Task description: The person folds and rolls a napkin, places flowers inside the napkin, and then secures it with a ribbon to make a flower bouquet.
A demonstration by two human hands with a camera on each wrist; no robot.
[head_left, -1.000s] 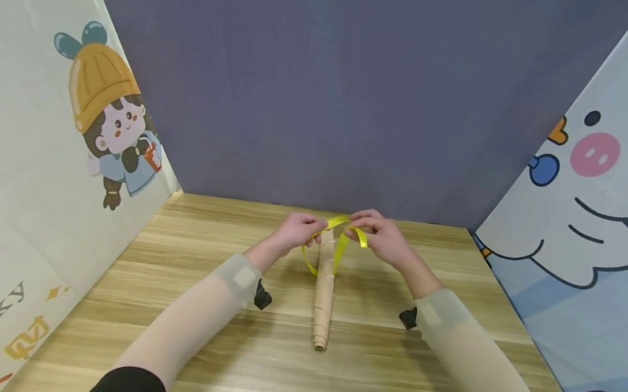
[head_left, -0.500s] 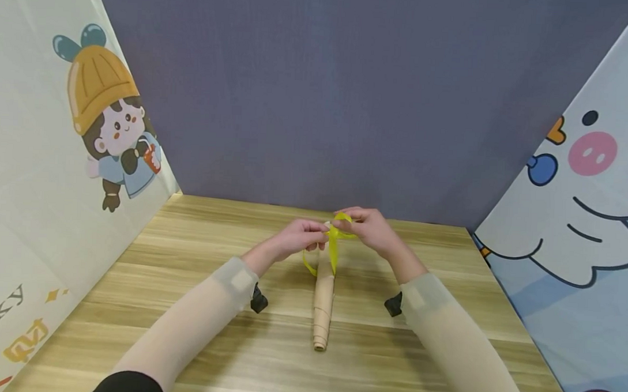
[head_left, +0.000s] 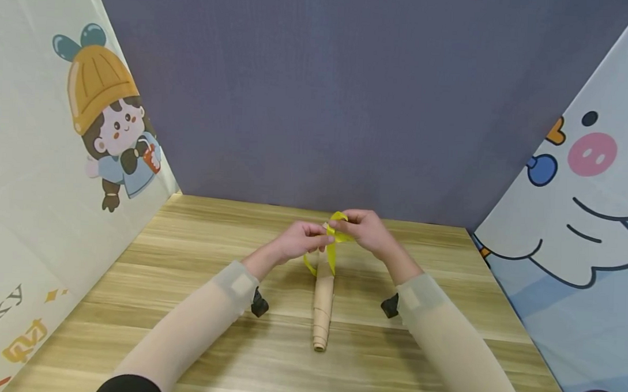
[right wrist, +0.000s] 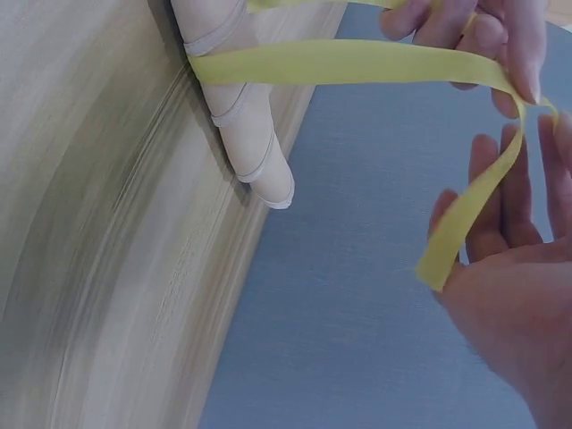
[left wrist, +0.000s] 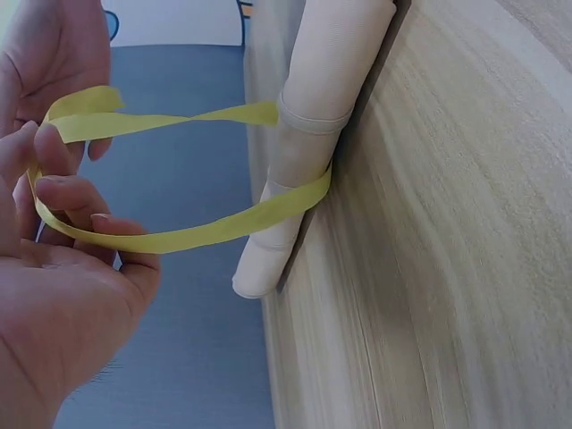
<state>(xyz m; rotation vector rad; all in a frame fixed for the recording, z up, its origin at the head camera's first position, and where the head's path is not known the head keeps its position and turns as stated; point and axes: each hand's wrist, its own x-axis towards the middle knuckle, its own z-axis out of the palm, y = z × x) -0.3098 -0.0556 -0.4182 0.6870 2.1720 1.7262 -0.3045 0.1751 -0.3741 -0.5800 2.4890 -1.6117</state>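
A long beige roll (head_left: 323, 303), wound in a spiral like a rolled strip, lies lengthwise on the wooden table. A yellow ribbon (left wrist: 206, 234) passes beneath it, and both ends rise to the hands above its far part. My left hand (head_left: 297, 240) pinches the ribbon where the strands meet, thumb against fingers. Close beside it, my right hand (head_left: 370, 232) holds the ribbon between thumb and forefinger. In the right wrist view, a free ribbon tail hangs across that hand's fingers (right wrist: 487, 223). The crossing itself is partly hidden by the fingertips.
The wood-grain table (head_left: 226, 343) ends at a dark blue-grey panel (head_left: 317, 104) behind the hands. Cartoon-printed panels stand at the left (head_left: 29, 180) and right (head_left: 593, 240). Small black wrist cameras hang under both sleeves, above the tabletop.
My right hand has moved left, bringing its ribbon end over to my left fingers. The ribbon strands now cross and bunch between both hands. The roll has stayed put.
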